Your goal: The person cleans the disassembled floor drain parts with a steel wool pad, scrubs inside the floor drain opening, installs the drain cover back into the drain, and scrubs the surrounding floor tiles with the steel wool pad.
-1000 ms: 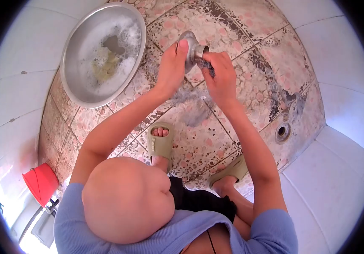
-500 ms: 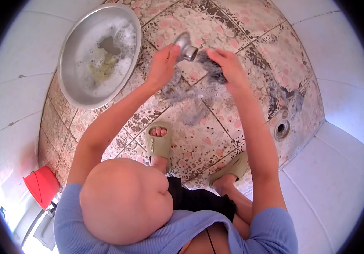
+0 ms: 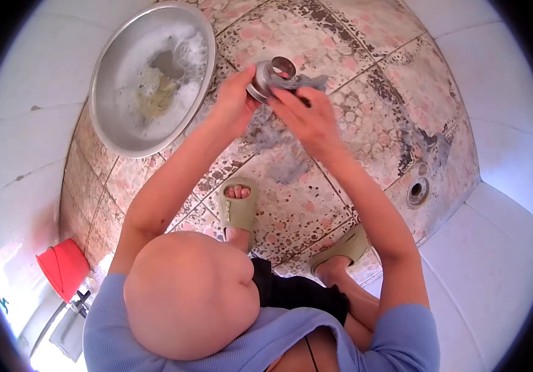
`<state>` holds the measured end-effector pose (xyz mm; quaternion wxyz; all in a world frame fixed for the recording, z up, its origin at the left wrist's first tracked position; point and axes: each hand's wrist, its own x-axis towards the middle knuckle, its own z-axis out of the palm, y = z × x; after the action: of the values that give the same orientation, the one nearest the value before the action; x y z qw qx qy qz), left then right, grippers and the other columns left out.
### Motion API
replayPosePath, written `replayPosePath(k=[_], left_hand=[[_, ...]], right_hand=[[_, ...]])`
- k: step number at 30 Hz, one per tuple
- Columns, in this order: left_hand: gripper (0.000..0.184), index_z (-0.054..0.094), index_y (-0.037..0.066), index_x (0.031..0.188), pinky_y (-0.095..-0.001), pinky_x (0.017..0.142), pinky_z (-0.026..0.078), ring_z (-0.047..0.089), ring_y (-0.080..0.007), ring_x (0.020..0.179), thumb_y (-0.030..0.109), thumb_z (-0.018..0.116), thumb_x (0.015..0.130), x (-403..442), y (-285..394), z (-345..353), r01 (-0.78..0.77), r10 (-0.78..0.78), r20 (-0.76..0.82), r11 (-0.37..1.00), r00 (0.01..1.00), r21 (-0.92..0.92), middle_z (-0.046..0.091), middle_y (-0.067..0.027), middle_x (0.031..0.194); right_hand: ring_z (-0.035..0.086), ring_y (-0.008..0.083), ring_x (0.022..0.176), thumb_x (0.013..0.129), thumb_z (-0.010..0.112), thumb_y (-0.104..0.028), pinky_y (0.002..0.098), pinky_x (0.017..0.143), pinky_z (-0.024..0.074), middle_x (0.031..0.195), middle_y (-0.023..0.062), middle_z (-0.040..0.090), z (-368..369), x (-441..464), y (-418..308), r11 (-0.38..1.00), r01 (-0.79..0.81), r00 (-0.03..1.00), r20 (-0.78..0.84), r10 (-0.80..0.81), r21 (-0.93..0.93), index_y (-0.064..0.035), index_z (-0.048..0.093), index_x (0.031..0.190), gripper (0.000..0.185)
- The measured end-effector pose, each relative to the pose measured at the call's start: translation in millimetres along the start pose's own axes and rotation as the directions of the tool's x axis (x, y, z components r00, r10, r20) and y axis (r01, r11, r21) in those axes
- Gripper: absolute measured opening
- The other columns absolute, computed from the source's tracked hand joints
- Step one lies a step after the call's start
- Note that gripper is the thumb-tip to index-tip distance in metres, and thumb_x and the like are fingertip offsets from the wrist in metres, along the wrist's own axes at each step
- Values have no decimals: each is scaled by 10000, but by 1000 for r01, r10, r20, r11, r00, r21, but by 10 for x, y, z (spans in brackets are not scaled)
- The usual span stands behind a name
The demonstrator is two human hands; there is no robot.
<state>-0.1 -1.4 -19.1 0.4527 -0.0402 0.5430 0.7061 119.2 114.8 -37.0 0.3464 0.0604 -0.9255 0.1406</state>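
A metal piece [image 3: 266,82] with a wide flange and a short open tube is held above the tiled floor, its tube opening facing up. My left hand [image 3: 235,99] grips its flange from the left, fingers closed round the edge. My right hand [image 3: 306,118] is closed on a dark grey mesh scrubber [image 3: 313,82], pressed against the right side of the piece. Part of the scrubber sticks out past the fingers; the rest is hidden under them.
A large metal basin [image 3: 102,118] of foamy water, with something yellowish in it, stands at the upper left. A red bucket [image 3: 63,270] is at the lower left. A round floor drain [image 3: 417,191] lies to the right. Grey suds spot the tiles [image 3: 285,211] below my hands.
The scrubber was apart from the metal piece half a second ago and now touches its side. The piece has turned so that its tube faces up. My right hand has moved left.
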Motion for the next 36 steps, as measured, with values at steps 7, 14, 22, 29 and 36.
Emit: replayPosePath(k=[7,14,22,29,36], left_hand=[[418,550,-25,1078,-310,817,486,612,-162,886,332,358,979,-24,39,-143,-28,-29,180,950,983,311,634,-102,951],[381,536,-26,1090,-338,882,450,581,-179,954,298,371,977,30,199,-204,-150,144,104,988,984,47,611,-115,995],[286,526,28,1109,-302,854,417,548,-186,1024,203,558,885,487,-153,-580,-464,346,346,359,872,810,606,-49,1075],[161,486,48,927,-414,763,440,515,-308,925,92,510,773,1256,-267,-363,-378,218,689,-704,691,601,539,-115,906],[422,486,31,1073,-411,884,422,495,-342,1035,95,661,695,698,67,-466,-581,361,776,-517,518,629,519,-186,1058]], right_hand=[[529,215,841,790,574,-1,298,717,453,947,49,639,-145,137,256,680,-519,832,126,540,518,-81,641,955,196],[574,228,798,832,537,-42,327,716,452,874,79,629,-82,-151,256,552,-628,774,370,513,549,-90,630,972,174],[558,145,802,737,624,-144,264,714,444,866,59,609,-1456,-1138,566,247,-949,-129,958,258,-194,-63,574,1029,308],[572,162,727,668,580,-80,291,695,466,801,86,629,-3080,-2059,136,-155,-920,-321,465,825,-359,-34,585,956,292],[568,112,705,722,511,-3,259,641,457,775,56,594,-2443,-1463,403,142,-965,-33,641,767,-220,-23,544,947,229]])
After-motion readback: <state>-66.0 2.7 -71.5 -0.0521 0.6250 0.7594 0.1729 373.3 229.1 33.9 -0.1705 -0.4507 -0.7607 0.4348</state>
